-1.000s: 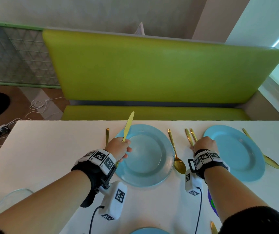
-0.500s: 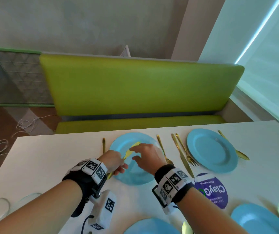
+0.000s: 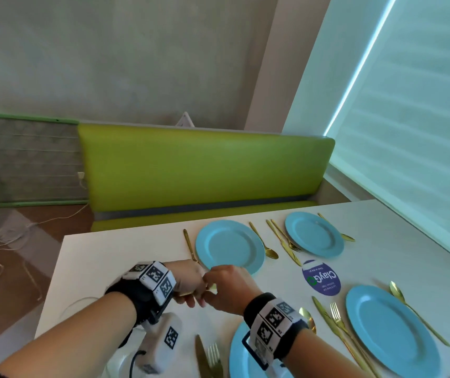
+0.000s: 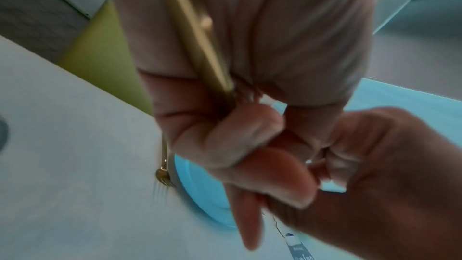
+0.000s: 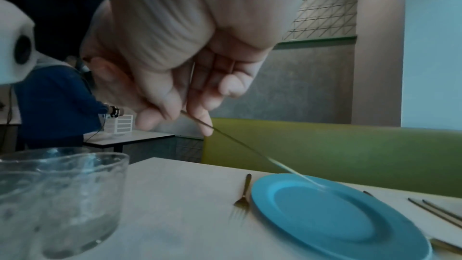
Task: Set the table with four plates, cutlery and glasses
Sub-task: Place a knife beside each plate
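Both hands meet above the white table [image 3: 114, 268], just in front of the far-left blue plate [image 3: 229, 245]. My left hand [image 3: 191, 291] grips the handle of a gold knife [image 4: 197, 33]. My right hand [image 3: 219, 290] pinches the same knife [image 5: 240, 143] between thumb and fingers, its thin tip reaching over the plate [image 5: 332, 218]. A gold fork [image 3: 189, 245] lies left of that plate and a spoon [image 3: 264, 242] lies right of it. Three more blue plates stand far right [image 3: 313, 234], near right [image 3: 392, 328] and near left [image 3: 238, 358], each with gold cutlery beside it.
A clear glass [image 5: 57, 195] stands on the table at the near left, by my left wrist. A round purple sticker [image 3: 320, 278] sits between the plates. A green bench [image 3: 204, 170] runs behind the table's far edge. Another person in blue [image 5: 55, 106] stands at a table beyond.
My right hand left the cutlery by the far-right plate and came across to the knife in my left hand. Both hands drew back from over the far-left plate.
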